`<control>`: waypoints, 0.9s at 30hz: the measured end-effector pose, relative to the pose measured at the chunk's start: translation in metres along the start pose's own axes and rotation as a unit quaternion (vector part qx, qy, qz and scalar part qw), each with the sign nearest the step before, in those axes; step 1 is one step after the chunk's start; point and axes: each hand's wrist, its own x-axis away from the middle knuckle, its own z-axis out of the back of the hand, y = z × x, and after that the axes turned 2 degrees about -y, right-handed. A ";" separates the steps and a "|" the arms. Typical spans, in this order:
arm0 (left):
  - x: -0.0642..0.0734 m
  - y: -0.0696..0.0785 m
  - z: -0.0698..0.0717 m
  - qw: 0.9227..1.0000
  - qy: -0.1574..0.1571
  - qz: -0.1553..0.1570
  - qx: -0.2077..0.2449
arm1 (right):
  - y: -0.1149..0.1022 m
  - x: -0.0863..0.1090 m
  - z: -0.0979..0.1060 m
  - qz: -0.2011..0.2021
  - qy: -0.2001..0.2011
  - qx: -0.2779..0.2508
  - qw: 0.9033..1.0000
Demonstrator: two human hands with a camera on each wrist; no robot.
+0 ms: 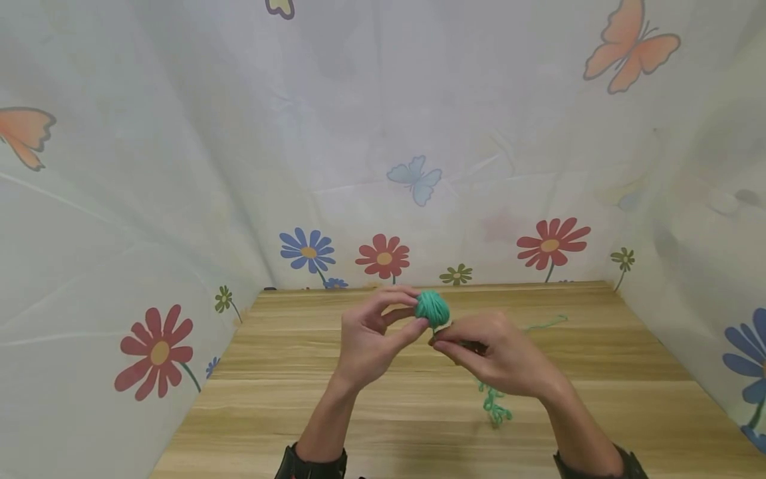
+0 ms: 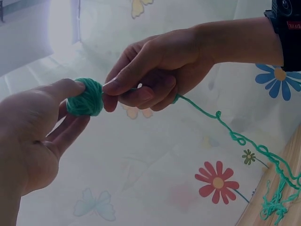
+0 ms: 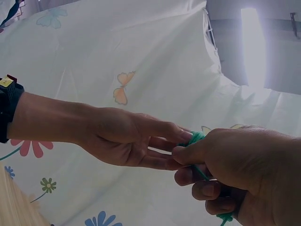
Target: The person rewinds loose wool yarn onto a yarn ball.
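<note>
Between the thumb and fingers of my left hand (image 1: 372, 338) is a small ball of green yarn (image 1: 433, 309), held up above the table. Close beside it, my right hand (image 1: 499, 352) pinches the yarn strand (image 2: 197, 104) between thumb and forefinger, its other fingers curled. In the left wrist view the strand leaves the right hand and runs down, with small loops and kinks, to a loose tangle of yarn (image 2: 275, 205) on the table. The right wrist view shows the ball (image 3: 196, 137) partly hidden behind the fingers.
A wood-grain table (image 1: 287, 399) lies under the hands. Loose yarn (image 1: 495, 406) sits below the right hand, and a thin yarn end (image 1: 547, 324) stretches out behind it. White curtains (image 1: 335, 100) printed with flowers and butterflies stand around the back and sides.
</note>
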 end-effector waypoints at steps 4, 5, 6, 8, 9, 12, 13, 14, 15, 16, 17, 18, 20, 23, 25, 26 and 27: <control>-0.003 0.007 -0.002 1.000 0.004 0.001 -0.021 | -0.005 0.001 0.002 0.009 0.003 -0.005 1.000; -0.003 0.008 -0.003 1.000 0.003 0.001 -0.026 | -0.007 0.001 0.003 0.013 0.007 -0.010 1.000; -0.004 0.009 -0.003 1.000 0.001 0.001 -0.030 | -0.009 0.001 0.004 0.017 0.013 -0.015 1.000; -0.004 0.009 -0.003 0.999 -0.005 0.001 -0.039 | -0.014 0.001 0.007 0.024 0.027 -0.028 0.999; -0.004 0.009 -0.003 0.999 -0.010 0.000 -0.042 | -0.016 0.001 0.009 0.028 0.035 -0.036 0.998; -0.005 0.009 -0.002 0.998 -0.029 -0.005 -0.050 | -0.021 0.002 0.013 0.046 0.060 -0.060 0.995; -0.005 0.009 -0.002 0.998 -0.036 -0.006 -0.052 | -0.022 0.002 0.014 0.051 0.068 -0.067 0.994; -0.005 0.009 -0.002 0.998 -0.044 -0.007 -0.053 | -0.023 0.002 0.014 0.055 0.076 -0.073 0.993; -0.005 0.009 -0.002 0.997 -0.051 -0.007 -0.054 | -0.024 0.002 0.015 0.058 0.084 -0.079 0.992; -0.005 0.009 -0.002 0.997 -0.059 -0.006 -0.054 | -0.024 0.002 0.015 0.060 0.092 -0.083 0.991; -0.005 0.009 -0.002 0.996 -0.066 -0.004 -0.053 | -0.024 0.002 0.016 0.058 0.099 -0.083 0.990; -0.005 0.009 -0.002 0.996 -0.074 -0.001 -0.051 | -0.024 0.002 0.016 0.055 0.105 -0.082 0.990; -0.004 0.010 -0.003 0.995 -0.088 0.007 -0.045 | -0.023 0.002 0.016 0.047 0.115 -0.076 0.989; -0.003 0.011 -0.003 0.993 -0.107 0.018 -0.034 | -0.020 0.003 0.016 0.032 0.126 -0.064 0.989; -0.003 0.012 -0.004 0.992 -0.118 0.022 -0.028 | -0.017 0.003 0.016 0.023 0.130 -0.058 0.990; -0.003 0.012 -0.004 0.992 -0.122 0.023 -0.025 | -0.015 0.004 0.015 0.017 0.132 -0.054 0.990; -0.003 0.012 -0.004 0.992 -0.126 0.024 -0.022 | -0.014 0.004 0.015 0.011 0.134 -0.050 0.990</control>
